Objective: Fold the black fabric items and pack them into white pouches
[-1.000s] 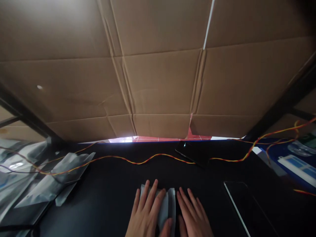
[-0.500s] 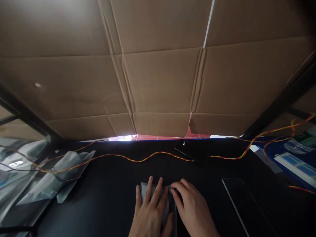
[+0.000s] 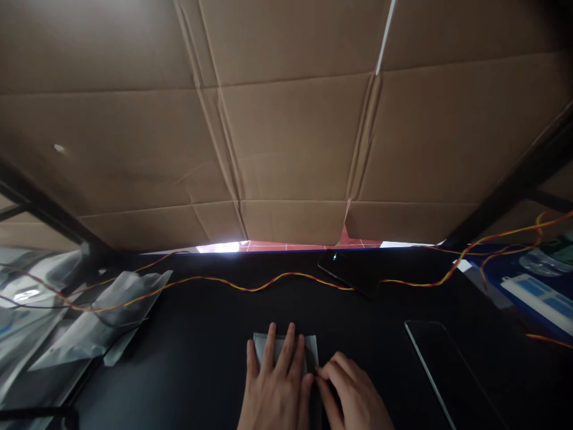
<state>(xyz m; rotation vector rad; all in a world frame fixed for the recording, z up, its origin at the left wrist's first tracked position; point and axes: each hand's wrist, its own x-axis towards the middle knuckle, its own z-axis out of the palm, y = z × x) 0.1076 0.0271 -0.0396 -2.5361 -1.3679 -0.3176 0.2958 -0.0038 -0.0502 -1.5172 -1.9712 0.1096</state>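
- Lying flat, fingers spread and grasping nothing, the left hand (image 3: 275,385) covers much of the pale pouch (image 3: 311,345).
- The pouch rests on the tabletop (image 3: 179,352), long axis seemingly running away from the person.
- Nearest its right edge, the right hand (image 3: 353,391) pinches there, thumb against forefinger.

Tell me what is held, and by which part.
The right hand appears to pinch the bag by its right edge; the left hand lies spread on top, gripping nothing.
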